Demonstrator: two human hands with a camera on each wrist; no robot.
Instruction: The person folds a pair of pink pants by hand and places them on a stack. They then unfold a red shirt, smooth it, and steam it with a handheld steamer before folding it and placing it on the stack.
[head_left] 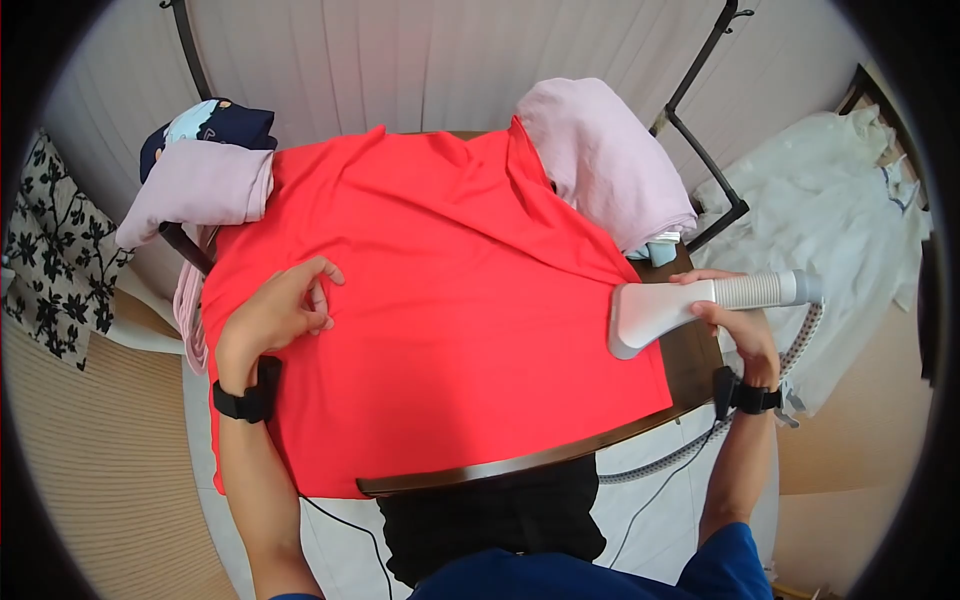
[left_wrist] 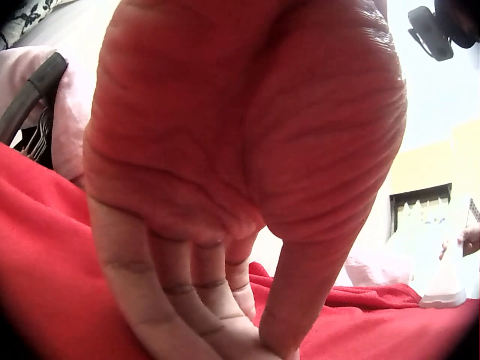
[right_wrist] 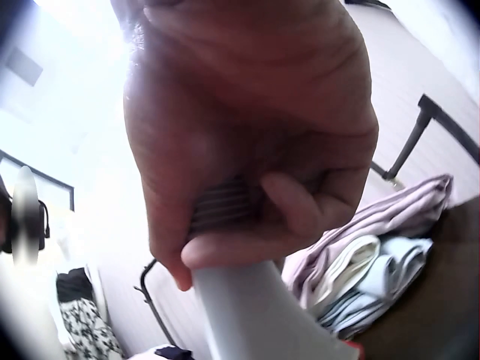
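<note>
A red cloth lies spread over a dark board, with soft wrinkles toward its far side. Over its left part is my left hand, fingers loosely bent; in the left wrist view its thumb comes down close to the fingertips, just above the cloth. My right hand grips the ribbed handle of a white garment steamer head, whose wide end overlaps the cloth's right edge. From the right wrist view, fingers wrap around the handle, above the steamer's white body.
Folded pink fabric and a navy bundle sit at the back left. Another pink pile stands back right beside a black metal frame. A braided hose passes below the board. White plastic-wrapped items hang at right.
</note>
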